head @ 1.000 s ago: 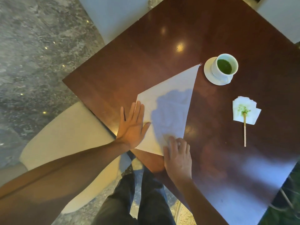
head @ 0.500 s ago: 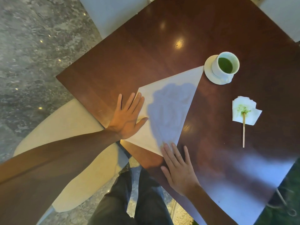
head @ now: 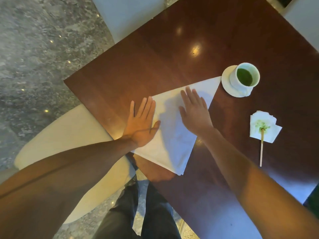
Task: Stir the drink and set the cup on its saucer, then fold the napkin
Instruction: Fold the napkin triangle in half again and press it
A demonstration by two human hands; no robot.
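Observation:
A white napkin [head: 172,140], folded into a triangle, lies flat on the dark wooden table [head: 155,57]. My left hand [head: 140,125] rests flat on its left edge, fingers apart. My right hand [head: 195,112] lies flat on the napkin's upper middle, fingers spread. At the right, a white cup [head: 245,77] of green drink stands on its white saucer [head: 226,83]. The napkin's far tip almost touches the saucer.
A wooden stirrer [head: 261,149] lies with its tip on a small green-stained tissue [head: 264,128] right of the napkin. A cream chair seat [head: 65,135] is below left of the table corner. My dark trousers [head: 146,213] show at the bottom.
My right hand has slid from the napkin's near corner up to its upper middle. My left hand has stayed flat on the left edge. The view has shifted slightly.

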